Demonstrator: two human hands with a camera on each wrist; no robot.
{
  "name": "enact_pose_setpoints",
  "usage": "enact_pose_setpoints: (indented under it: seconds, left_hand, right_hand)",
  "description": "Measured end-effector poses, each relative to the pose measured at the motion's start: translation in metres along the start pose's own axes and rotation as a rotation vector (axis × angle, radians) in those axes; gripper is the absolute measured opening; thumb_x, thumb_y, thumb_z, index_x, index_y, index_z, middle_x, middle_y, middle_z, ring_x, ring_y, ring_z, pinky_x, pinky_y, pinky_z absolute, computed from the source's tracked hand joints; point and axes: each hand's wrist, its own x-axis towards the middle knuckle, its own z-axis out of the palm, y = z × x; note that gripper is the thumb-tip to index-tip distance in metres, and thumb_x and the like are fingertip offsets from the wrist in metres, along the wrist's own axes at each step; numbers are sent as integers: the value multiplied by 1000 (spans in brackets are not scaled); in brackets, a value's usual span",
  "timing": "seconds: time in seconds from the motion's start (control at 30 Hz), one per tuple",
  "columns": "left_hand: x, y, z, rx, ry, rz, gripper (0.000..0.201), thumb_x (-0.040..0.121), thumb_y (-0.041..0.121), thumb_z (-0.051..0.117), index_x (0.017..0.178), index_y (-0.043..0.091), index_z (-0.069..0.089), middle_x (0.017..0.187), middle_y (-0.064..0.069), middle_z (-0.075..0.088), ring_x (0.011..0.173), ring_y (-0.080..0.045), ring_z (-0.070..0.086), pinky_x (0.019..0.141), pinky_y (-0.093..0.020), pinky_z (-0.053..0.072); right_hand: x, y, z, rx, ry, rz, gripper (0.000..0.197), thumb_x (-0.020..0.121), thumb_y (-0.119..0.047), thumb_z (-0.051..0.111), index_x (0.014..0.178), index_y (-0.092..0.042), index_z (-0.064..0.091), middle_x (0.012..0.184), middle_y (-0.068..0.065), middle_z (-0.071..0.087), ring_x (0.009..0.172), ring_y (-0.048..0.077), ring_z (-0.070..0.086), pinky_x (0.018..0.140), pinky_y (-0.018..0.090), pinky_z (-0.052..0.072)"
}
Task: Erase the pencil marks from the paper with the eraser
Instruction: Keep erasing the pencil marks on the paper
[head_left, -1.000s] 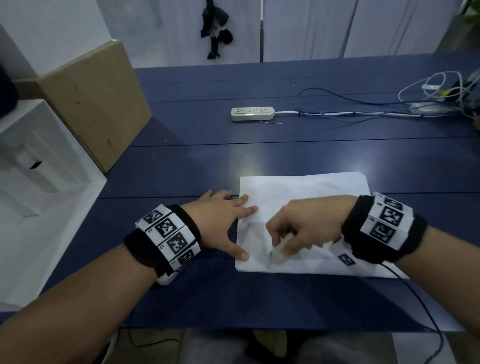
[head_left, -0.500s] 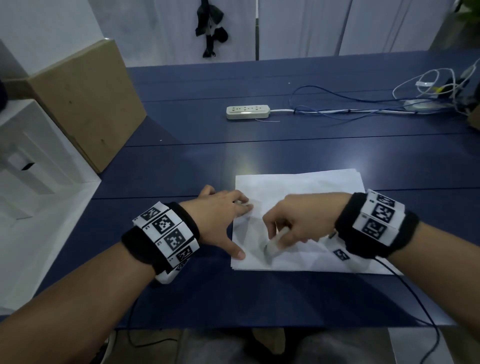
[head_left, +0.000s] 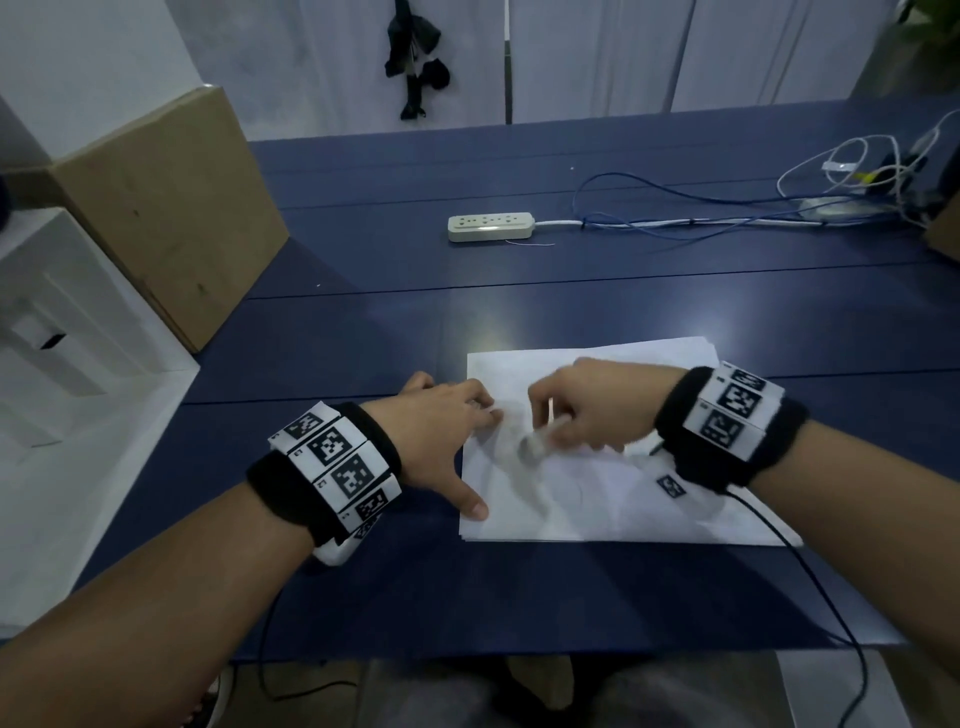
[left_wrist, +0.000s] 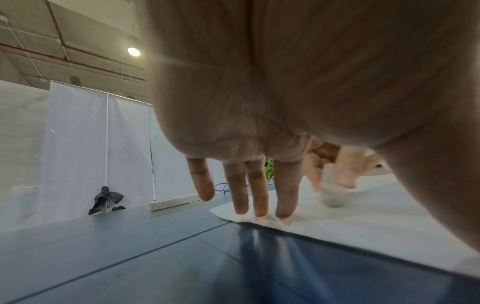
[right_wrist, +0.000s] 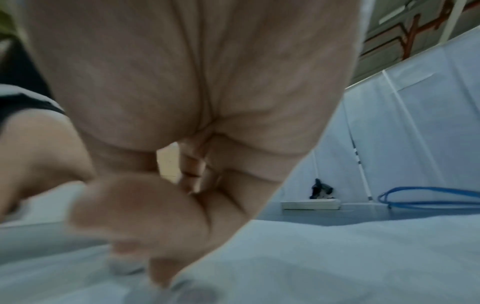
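A white sheet of paper (head_left: 597, 493) lies on the dark blue table (head_left: 519, 291) in front of me. My right hand (head_left: 582, 415) pinches a small white eraser (head_left: 537, 444), whose tip presses on the paper's left part; it is blurred. The eraser (left_wrist: 331, 197) shows blurred in the left wrist view, and as a grey smear (right_wrist: 124, 265) under the fingers in the right wrist view. My left hand (head_left: 447, 431) lies flat with straight fingers (left_wrist: 259, 195) on the paper's left edge (left_wrist: 272, 220). Faint grey marks on the paper are hard to make out.
A white power strip (head_left: 491, 227) with blue and white cables (head_left: 727, 208) lies at the back of the table. A cardboard box (head_left: 156, 208) and white foam packing (head_left: 62, 364) stand to the left. A black cable (head_left: 810, 571) trails from my right wrist over the table's front edge.
My right hand with the eraser has moved up the paper, away from me and slightly left. The left hand stays pressed on the paper's left edge.
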Motion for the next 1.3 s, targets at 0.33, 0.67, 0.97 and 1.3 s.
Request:
enact_pose_setpoints:
  seconds: [0.33, 0.67, 0.97, 1.3]
  left_hand:
    - [1, -2, 2, -13, -10, 19, 108, 69, 78, 65, 153, 21, 30, 159, 10, 17, 137, -9, 30, 114, -39, 21]
    - [3, -3, 3, 16, -15, 5, 114, 64, 83, 63, 155, 24, 26, 159, 11, 20, 134, -10, 38, 109, -41, 24]
    - [3, -1, -3, 36, -33, -9, 115, 62, 85, 63, 154, 26, 26, 155, 13, 23, 130, -12, 42, 107, -43, 23]
    - [1, 3, -3, 11, -60, -38, 113, 64, 80, 67, 155, 34, 18, 159, 13, 18, 136, -11, 37, 108, -47, 24]
  right_hand:
    - [-15, -12, 12, 9, -195, -84, 9, 90, -25, 71, 97, -22, 66, 68, -5, 62, 53, 12, 57, 53, 33, 54]
    - [-15, -8, 9, 0, -211, -75, 15, 88, -30, 75, 95, -21, 67, 71, -6, 64, 57, 12, 55, 55, 28, 48]
    - [0, 6, -2, -84, 120, 29, 19, 91, -41, 67, 90, -25, 58, 68, -11, 59, 67, 15, 58, 64, 32, 50]
    - [5, 4, -8, -84, 178, 131, 28, 92, -50, 64, 91, -23, 57, 70, -1, 65, 45, 25, 63, 49, 30, 53]
